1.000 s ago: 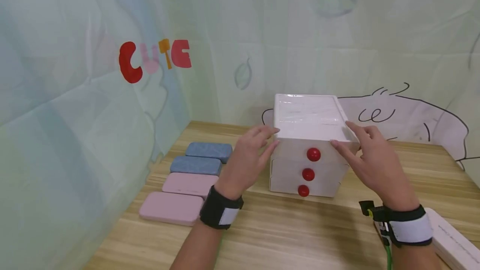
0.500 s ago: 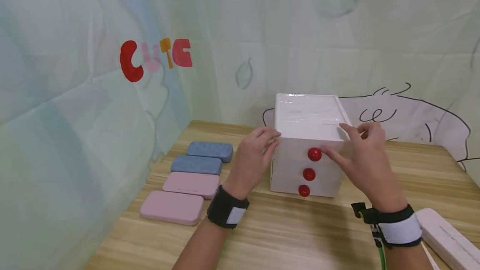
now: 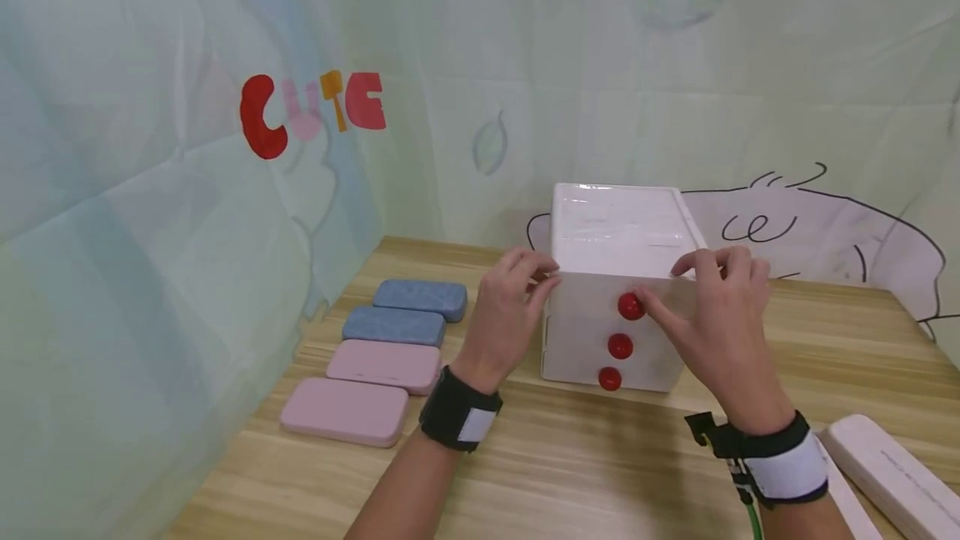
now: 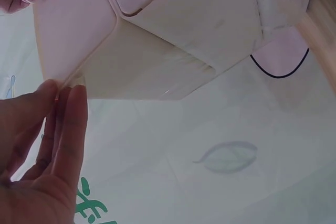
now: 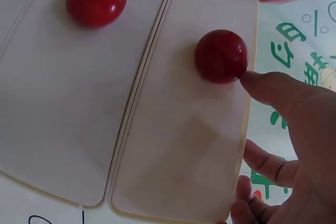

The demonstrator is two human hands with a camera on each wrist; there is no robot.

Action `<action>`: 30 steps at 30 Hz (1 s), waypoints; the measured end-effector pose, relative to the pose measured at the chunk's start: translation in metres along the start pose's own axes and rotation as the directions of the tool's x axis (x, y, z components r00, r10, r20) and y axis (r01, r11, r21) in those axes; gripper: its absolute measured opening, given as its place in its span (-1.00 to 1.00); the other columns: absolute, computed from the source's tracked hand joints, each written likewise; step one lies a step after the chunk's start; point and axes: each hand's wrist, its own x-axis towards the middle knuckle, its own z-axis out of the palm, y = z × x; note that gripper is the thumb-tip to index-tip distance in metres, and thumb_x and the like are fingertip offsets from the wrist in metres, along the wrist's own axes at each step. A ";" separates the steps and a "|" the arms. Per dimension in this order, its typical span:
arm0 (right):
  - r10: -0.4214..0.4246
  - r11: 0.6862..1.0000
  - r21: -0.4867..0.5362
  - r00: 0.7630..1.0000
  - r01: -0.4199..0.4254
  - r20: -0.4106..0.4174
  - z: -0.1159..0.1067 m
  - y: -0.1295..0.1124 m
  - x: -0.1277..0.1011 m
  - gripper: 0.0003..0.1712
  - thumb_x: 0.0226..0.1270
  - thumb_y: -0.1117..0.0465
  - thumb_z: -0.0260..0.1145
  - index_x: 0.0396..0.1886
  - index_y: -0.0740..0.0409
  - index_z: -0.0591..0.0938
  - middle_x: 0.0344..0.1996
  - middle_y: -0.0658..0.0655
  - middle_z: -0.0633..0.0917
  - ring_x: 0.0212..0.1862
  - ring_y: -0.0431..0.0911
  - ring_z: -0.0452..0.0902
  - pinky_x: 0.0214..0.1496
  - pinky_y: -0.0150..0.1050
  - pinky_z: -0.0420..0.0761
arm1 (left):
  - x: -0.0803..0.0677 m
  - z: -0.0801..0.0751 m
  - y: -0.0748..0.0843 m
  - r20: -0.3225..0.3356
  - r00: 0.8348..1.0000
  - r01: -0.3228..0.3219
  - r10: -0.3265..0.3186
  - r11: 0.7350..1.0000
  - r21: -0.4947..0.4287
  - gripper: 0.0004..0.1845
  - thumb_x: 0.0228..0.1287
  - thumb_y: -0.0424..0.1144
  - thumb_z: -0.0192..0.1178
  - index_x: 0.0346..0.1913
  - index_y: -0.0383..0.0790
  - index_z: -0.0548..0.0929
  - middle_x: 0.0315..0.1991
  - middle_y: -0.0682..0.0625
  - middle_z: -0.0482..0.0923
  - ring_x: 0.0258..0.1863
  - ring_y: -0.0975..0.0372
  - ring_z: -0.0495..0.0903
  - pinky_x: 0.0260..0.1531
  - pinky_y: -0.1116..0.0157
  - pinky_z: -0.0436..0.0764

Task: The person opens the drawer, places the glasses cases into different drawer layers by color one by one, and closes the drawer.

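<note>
You're at a light wooden table (image 3: 570,465) tucked into a corner of pale green printed cloth, with "CUTE" (image 3: 311,112) in coloured letters on the left wall.

The white drawer box (image 3: 618,232) sits toward the back middle of the table, close to the rear cloth, three drawers stacked with a red knob each. The top knob (image 3: 630,306) is where your right hand (image 3: 712,332) is: the thumb tip touches the knob's side, as the right wrist view (image 5: 221,56) shows plainly, and the other fingers curl over the box's top front edge. So it's thumb on the knob, not a pinch around it as far as I can tell. The middle knob (image 3: 619,346) and bottom knob (image 3: 610,378) sit untouched below.

Your left hand (image 3: 506,319) rests against the box's top left front corner, fingers held together and fairly straight with their tips on the edge.

Both forearms come in from the near edge, wrists banded.

Room-wise: bare table in front of the drawers. Left of the box there's a row of four flat cases, two blue (image 3: 395,326) at the back and two pink (image 3: 345,412) nearer you. A white case (image 3: 888,467) lies at the near right edge.
</note>
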 end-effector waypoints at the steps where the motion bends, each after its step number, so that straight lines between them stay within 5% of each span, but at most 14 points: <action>1: -0.002 1.000 0.001 1.000 0.002 -0.004 0.000 -0.001 0.000 -0.41 0.10 0.14 0.62 -0.06 0.34 0.49 -0.11 0.40 0.37 0.03 0.29 0.16 -0.03 0.19 0.13 | 0.000 0.000 0.000 -0.002 1.000 0.001 -0.001 1.000 -0.002 -0.89 0.36 -0.36 0.32 -0.12 -0.29 0.69 -0.18 -0.09 0.65 -0.20 0.19 0.73 -0.16 0.40 0.70; 6: -0.020 1.000 0.000 1.000 0.020 -0.002 -0.001 -0.005 -0.002 -0.49 0.15 0.16 0.59 -0.14 0.35 0.50 -0.23 0.34 0.51 -0.08 0.21 0.30 -0.08 0.06 0.26 | 0.000 0.000 0.000 -0.011 1.000 -0.001 0.001 1.000 -0.004 -0.92 0.38 -0.36 0.29 -0.13 -0.30 0.70 -0.19 -0.09 0.67 -0.20 0.19 0.71 -0.15 0.36 0.70; 10: 0.004 1.000 -0.015 0.998 -0.003 0.057 -0.002 -0.009 -0.004 -0.65 0.23 0.09 0.54 -0.35 0.24 0.60 -0.49 0.19 0.66 -0.38 0.02 0.49 -0.39 -0.21 0.41 | 0.000 0.000 0.000 -0.021 1.000 -0.003 0.003 1.000 -0.005 -0.88 0.39 -0.35 0.28 -0.11 -0.28 0.75 -0.21 -0.08 0.67 -0.20 0.18 0.71 -0.16 0.34 0.70; 13: -0.001 1.000 -0.005 0.993 0.002 0.117 0.000 -0.010 -0.004 -0.68 0.27 0.03 0.52 -0.28 0.19 0.67 -0.57 0.12 0.71 -0.51 -0.06 0.57 -0.50 -0.28 0.46 | 0.000 -0.001 0.000 -0.016 1.000 0.006 -0.006 1.000 0.001 -0.84 0.37 -0.35 0.30 -0.06 -0.24 0.80 -0.21 -0.06 0.67 -0.19 0.19 0.70 -0.19 0.35 0.70; 20: -0.067 0.997 0.034 0.987 0.063 0.145 0.011 -0.008 -0.003 -0.43 0.20 0.07 0.57 0.14 0.14 0.59 -0.56 0.07 0.69 -0.49 -0.09 0.61 -0.47 -0.26 0.55 | 0.001 -0.003 0.001 0.011 1.000 0.004 -0.004 1.000 0.017 -0.78 0.34 -0.34 0.33 0.00 -0.22 0.81 -0.09 -0.06 0.72 -0.05 0.17 0.74 -0.05 0.34 0.71; 30: -0.119 0.992 -0.020 0.983 0.123 0.141 0.013 -0.008 -0.006 -0.58 0.13 0.18 0.57 -0.11 0.26 0.62 -0.55 0.12 0.69 -0.49 -0.08 0.58 -0.50 -0.30 0.49 | 0.000 -0.003 0.000 0.059 0.998 -0.038 0.035 0.998 0.049 -0.69 0.32 -0.34 0.34 0.10 -0.14 0.77 0.05 -0.12 0.71 0.03 0.12 0.75 0.03 0.29 0.69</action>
